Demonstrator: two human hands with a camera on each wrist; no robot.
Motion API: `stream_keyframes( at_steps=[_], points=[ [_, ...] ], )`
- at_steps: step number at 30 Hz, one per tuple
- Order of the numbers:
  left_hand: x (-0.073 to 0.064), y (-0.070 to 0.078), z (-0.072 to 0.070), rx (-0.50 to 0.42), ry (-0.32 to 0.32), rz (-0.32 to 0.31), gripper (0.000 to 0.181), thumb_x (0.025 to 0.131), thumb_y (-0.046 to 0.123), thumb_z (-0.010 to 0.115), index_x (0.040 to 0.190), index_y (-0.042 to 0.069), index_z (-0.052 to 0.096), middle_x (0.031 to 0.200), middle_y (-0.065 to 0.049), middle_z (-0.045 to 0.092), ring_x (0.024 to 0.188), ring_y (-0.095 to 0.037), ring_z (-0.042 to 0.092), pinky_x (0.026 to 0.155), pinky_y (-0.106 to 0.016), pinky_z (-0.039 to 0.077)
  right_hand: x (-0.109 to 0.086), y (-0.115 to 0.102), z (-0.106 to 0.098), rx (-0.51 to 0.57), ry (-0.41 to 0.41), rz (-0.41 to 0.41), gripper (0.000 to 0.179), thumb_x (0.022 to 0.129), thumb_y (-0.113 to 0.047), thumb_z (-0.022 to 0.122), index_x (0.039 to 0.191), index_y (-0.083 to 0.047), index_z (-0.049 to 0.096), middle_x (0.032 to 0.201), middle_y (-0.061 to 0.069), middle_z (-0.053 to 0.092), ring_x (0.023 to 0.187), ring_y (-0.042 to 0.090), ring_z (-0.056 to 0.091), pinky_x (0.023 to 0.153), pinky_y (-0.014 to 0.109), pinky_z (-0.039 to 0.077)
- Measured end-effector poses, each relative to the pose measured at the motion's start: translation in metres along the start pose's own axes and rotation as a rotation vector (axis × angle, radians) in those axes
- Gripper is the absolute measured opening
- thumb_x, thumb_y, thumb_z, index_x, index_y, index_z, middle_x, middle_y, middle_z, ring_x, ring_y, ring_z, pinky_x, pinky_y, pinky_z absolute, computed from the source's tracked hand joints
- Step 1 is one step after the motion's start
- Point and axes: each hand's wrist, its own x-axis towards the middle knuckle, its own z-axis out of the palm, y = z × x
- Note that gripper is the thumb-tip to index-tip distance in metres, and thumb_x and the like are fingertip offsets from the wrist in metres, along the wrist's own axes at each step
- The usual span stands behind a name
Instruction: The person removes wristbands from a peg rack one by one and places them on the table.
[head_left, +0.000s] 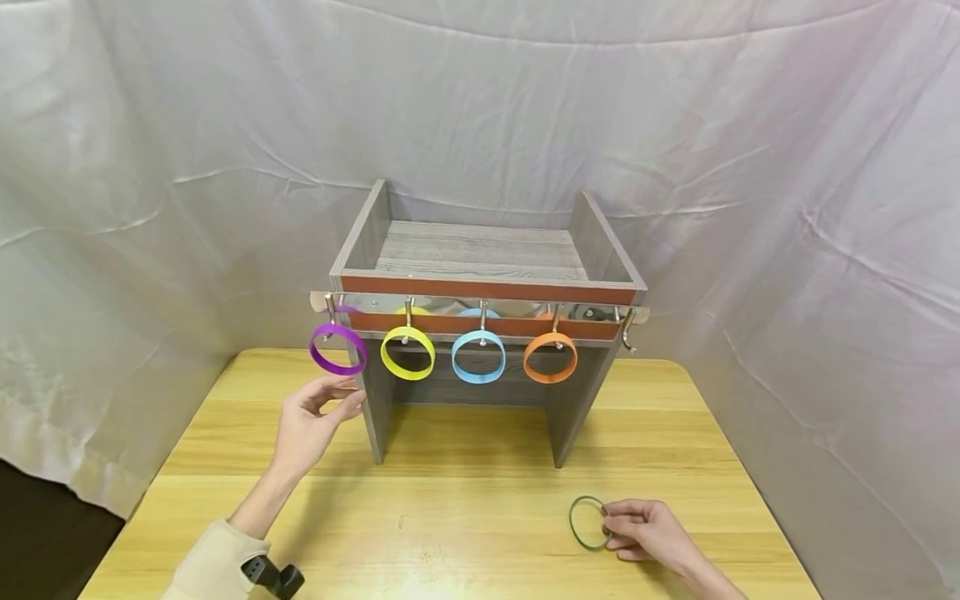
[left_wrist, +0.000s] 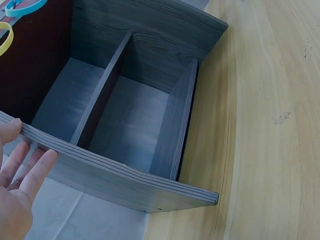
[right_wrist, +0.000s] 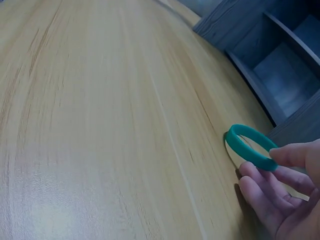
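My right hand (head_left: 654,533) pinches a green silicone wristband (right_wrist: 245,150) between thumb and fingers, low over the table. At the front edge of the grey wooden shelf's left side panel (left_wrist: 135,175), the thumb and extended fingers of my left hand (head_left: 311,421) touch the wood. Just above that hand, a purple wristband (head_left: 315,358) hangs on the leftmost hook of a metal hook rail (head_left: 450,305). Along the same rail hang a yellow wristband (head_left: 385,360), a light blue wristband (head_left: 455,363) and an orange wristband (head_left: 528,367). The rightmost hook (head_left: 628,332) carries no band.
The shelf stands toward the back of a wooden table (head_left: 420,508), its open top tray (head_left: 480,246) facing up. Grey cloth (head_left: 480,108) hangs behind and on both sides. A dark device (head_left: 272,575) is strapped at the left sleeve (head_left: 217,562).
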Motion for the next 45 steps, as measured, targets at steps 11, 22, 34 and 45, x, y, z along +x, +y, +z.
stream_keyframes(
  at_steps=[11, 22, 34, 45],
  points=[
    [0.0, -0.001, 0.0, -0.008, 0.003, 0.005, 0.024, 0.09, -0.017, 0.071, 0.113, -0.02, 0.064, 0.096, 0.011, 0.079, 0.086, -0.001, 0.076, 0.077, -0.027, 0.071, 0.0, 0.001, -0.001, -0.023, 0.003, -0.005, 0.048, 0.1, -0.015, 0.071, 0.132, 0.019, 0.057, 0.094, 0.003, 0.079, 0.077, 0.01, 0.077, 0.068, 0.023, 0.072],
    [-0.001, 0.0, 0.001, -0.008, 0.006, 0.02, 0.022, 0.089, -0.018, 0.071, 0.11, -0.02, 0.065, 0.094, 0.011, 0.079, 0.085, -0.001, 0.076, 0.076, -0.027, 0.071, 0.001, 0.001, 0.0, -0.067, 0.068, -0.006, 0.051, 0.098, -0.015, 0.073, 0.133, 0.018, 0.056, 0.094, 0.005, 0.079, 0.075, 0.012, 0.074, 0.066, 0.025, 0.072],
    [-0.001, 0.001, 0.001, -0.028, 0.002, 0.023, 0.024, 0.089, -0.019, 0.07, 0.113, -0.02, 0.064, 0.096, 0.009, 0.08, 0.086, -0.002, 0.076, 0.076, -0.027, 0.071, 0.0, -0.026, -0.001, -0.085, 0.232, -0.067, 0.051, 0.099, -0.016, 0.074, 0.134, 0.016, 0.057, 0.097, 0.01, 0.075, 0.078, 0.016, 0.076, 0.072, 0.03, 0.073],
    [0.0, 0.0, 0.0, -0.003, 0.004, 0.026, 0.024, 0.089, -0.018, 0.071, 0.112, -0.019, 0.066, 0.095, 0.01, 0.08, 0.085, -0.001, 0.076, 0.076, -0.027, 0.071, 0.0, -0.064, -0.002, -0.054, 0.319, -0.13, 0.049, 0.1, -0.016, 0.073, 0.137, 0.013, 0.058, 0.104, 0.008, 0.073, 0.085, 0.02, 0.078, 0.083, 0.035, 0.074]
  ],
)
